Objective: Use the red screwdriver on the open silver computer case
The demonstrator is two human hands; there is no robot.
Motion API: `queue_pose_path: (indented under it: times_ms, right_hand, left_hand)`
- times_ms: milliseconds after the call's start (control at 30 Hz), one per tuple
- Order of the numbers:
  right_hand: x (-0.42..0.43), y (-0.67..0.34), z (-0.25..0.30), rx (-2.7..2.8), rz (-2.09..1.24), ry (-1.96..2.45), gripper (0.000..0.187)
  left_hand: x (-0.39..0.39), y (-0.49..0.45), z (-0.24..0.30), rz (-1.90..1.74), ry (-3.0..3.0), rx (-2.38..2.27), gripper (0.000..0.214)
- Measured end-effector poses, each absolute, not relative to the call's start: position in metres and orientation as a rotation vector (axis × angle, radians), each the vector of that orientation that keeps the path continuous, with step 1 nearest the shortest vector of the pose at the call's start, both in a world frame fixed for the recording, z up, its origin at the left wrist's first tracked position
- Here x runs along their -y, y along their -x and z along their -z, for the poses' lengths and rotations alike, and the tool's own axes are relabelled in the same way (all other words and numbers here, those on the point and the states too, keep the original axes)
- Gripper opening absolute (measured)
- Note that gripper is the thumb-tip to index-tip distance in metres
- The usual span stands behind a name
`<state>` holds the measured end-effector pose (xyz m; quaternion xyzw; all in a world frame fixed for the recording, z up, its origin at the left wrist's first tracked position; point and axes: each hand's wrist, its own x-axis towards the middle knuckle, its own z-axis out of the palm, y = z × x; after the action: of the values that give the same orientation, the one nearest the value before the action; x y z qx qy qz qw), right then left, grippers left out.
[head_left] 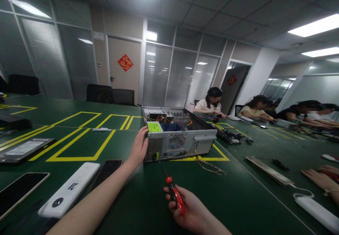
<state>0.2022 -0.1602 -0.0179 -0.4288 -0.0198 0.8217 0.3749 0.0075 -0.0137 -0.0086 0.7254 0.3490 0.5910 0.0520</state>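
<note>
Red-blk screwdriver [171, 188] gripped in R hand [190, 206]; L hand [139, 146] spread against PC case [189, 141].

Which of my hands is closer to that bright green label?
Left. Your left hand touches the case beside the label; your right hand, holding a screwdriver, is farther off, nearer you.

From where I stood, I saw two slim, smooth, bare human forearms. The left forearm [103, 197], long and tapering to a narrow wrist, was uncovered along its visible length and ended in an ungloved left hand [138, 148] with slender fingers. The right forearm [209, 222], also uncovered, showed a shorter stretch below its bare right hand [186, 206].
</note>
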Motion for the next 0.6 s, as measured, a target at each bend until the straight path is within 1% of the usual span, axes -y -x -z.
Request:
queue_pose_path:
  times_ms: [67,167,233,333,467,600]
  right_hand:
    - [0.1599,-0.2031,0.0190,0.052,-2.091,1.062,0.029]
    - [0.1596,-0.2039,0.0202,0.085,-2.014,1.104,0.018]
    - [0.1598,-0.2031,0.0205,0.081,-1.972,1.148,0.014]
    - [0.1606,-0.2010,0.0204,0.056,-1.981,1.171,0.015]
    - [0.1616,-0.2003,0.0210,0.101,-2.112,1.145,0.023]
    - [0.1619,-0.2024,0.0234,0.137,-2.139,1.075,0.018]
  left_hand:
    - [0.0138,-0.0078,0.0085,-1.803,-2.204,-1.061,0.036]
    - [0.0136,-0.0083,0.0081,-1.812,-2.208,-1.042,0.036]
    - [0.0133,-0.0084,0.0080,-1.809,-2.214,-1.037,0.036]
    - [0.0126,-0.0082,0.0083,-1.807,-2.216,-1.037,0.036]
    - [0.0118,-0.0080,0.0091,-1.807,-2.231,-1.035,0.036]
    - [0.0127,-0.0096,0.0095,-1.812,-2.196,-1.041,0.036]
